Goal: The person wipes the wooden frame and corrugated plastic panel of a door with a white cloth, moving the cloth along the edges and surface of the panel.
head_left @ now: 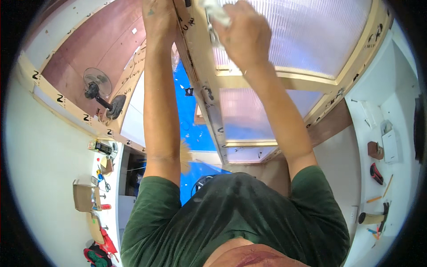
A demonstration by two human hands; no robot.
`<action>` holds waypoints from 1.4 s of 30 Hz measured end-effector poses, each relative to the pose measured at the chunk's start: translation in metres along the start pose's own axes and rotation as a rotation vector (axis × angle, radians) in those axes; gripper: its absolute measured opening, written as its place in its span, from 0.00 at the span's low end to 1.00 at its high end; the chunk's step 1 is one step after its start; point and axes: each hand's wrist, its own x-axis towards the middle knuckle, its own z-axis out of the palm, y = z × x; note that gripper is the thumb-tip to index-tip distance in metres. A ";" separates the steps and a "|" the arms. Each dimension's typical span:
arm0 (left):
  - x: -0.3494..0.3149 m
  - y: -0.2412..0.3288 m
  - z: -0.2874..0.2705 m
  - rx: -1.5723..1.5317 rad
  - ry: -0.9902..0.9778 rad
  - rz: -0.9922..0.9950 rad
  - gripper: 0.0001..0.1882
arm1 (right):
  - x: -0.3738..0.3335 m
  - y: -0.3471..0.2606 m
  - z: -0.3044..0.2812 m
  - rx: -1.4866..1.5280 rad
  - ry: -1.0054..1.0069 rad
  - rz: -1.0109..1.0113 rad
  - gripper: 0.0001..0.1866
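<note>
A wood-framed door [276,82] with ribbed translucent panels [307,40] stands in front of me, its edges covered in printed tan masking tape. My right hand [247,35] is closed around a crumpled white cloth [216,12], held against the taped upright of the frame. On the other side of that upright, my left hand [159,18] reaches up beside the door's edge. The top of the picture cuts off its fingers, so their hold cannot be seen.
A black fan [104,95] stands at the left behind a taped frame. Blue sheeting [187,107] covers the floor. The left shelf holds an open cardboard box [83,198]; the right shelf holds a red-black utility knife [376,173] and a hammer [373,218].
</note>
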 end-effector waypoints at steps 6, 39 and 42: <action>-0.002 0.002 0.000 0.038 -0.039 0.064 0.25 | -0.060 0.001 0.004 -0.005 -0.240 0.018 0.12; 0.010 -0.009 0.001 -0.044 -0.010 0.115 0.25 | 0.119 -0.005 -0.015 -0.246 0.021 -0.243 0.09; 0.009 -0.012 -0.002 -0.085 -0.037 0.132 0.29 | 0.121 -0.012 -0.013 -0.284 0.010 -0.247 0.11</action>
